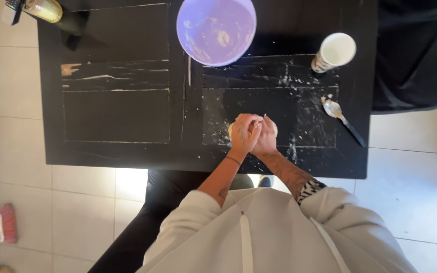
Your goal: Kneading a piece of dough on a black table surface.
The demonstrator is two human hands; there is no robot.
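A pale lump of dough point(273, 126) lies on the black table point(117, 116), mostly hidden under my hands. My left hand point(245, 132) lies over my right hand point(265, 137), and both press down on the dough, fingers curled. White flour is scattered on the table around them. Both sleeves are pushed up my forearms.
A lilac mixing bowl point(216, 29) smeared with dough stands at the far edge. A white cup point(335, 51) stands at the far right, with a metal spoon point(341, 118) nearer on the right. A gold-topped container point(44, 9) sits at the far left corner. A pink broom point(3, 225) is on the tiled floor.
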